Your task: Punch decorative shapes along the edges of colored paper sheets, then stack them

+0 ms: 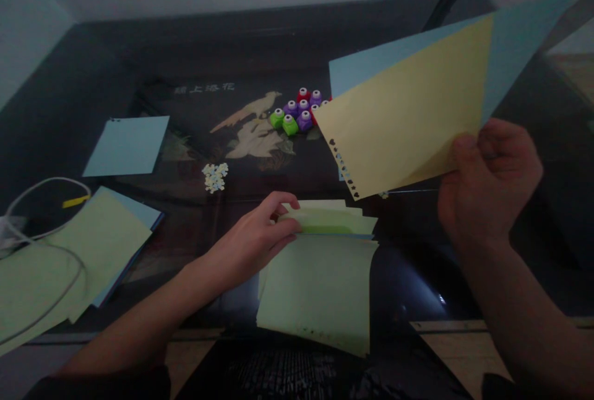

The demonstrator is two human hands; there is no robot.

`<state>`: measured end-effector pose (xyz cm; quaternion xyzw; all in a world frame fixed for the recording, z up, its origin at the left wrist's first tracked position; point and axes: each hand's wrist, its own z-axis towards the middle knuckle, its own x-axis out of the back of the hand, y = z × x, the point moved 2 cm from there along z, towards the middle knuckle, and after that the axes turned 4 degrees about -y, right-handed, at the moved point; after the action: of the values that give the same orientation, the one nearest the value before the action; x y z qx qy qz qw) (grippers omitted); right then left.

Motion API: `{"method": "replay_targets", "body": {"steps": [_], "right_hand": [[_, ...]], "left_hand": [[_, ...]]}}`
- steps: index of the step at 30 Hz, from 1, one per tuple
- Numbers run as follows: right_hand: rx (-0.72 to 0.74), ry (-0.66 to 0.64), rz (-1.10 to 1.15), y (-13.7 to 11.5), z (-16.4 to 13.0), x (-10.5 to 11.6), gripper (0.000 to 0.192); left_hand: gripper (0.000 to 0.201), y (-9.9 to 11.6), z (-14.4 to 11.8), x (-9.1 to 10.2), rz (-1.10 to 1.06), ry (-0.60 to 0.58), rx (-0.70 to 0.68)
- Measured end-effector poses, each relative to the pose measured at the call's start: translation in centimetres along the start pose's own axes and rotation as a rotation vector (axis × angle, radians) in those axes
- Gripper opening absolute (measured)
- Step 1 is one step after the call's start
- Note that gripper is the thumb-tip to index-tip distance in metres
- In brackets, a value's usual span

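Observation:
My right hand (487, 180) pinches a yellow paper sheet (408, 115) by its lower right corner and holds it up over the table; small punched holes run along its lower left edge. A light blue sheet (520, 41) lies behind it, and whether the same hand holds it I cannot tell. My left hand (262, 236) rests on the left edge of a stack of light green and yellow sheets (320, 276) near the front of the dark glass table (153, 65), fingers curled around the top sheets.
A cluster of small paper punches (299, 112) in green, purple and red stands mid-table. A little heap of punched shapes (216, 177) lies left of centre. A light blue sheet (127, 145) and more green sheets (69, 257) with a white cable (46, 186) are at left.

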<state>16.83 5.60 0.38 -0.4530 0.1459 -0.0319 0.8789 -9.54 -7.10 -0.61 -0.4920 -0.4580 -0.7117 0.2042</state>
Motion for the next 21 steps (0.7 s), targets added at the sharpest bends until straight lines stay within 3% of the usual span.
{"method": "replay_targets", "body": {"steps": [6,8,11,15,21], "right_hand": [[-0.164,-0.075,-0.062,0.4,-1.7,-0.5,0.018],[-0.268,-0.213,-0.185,0.2,-2.3,-0.6,0.016],[-0.367,-0.528,-0.418,-0.6,-3.1,-1.2,0.012],[-0.450,-0.890,-0.531,-1.2,-4.0,-2.2,0.015],[-0.526,-1.140,-0.424,-0.1,-5.3,-2.9,0.025]], "left_hand": [[0.012,1.3,0.0,1.2,-0.016,0.080,-0.139],[0.012,1.6,0.0,1.5,-0.015,0.124,-0.178],[0.010,1.8,-0.1,1.9,-0.043,0.181,-0.212],[0.009,1.4,-0.1,1.7,-0.069,0.191,-0.165],[0.008,0.0,0.3,0.6,-0.154,0.228,-0.008]]}}
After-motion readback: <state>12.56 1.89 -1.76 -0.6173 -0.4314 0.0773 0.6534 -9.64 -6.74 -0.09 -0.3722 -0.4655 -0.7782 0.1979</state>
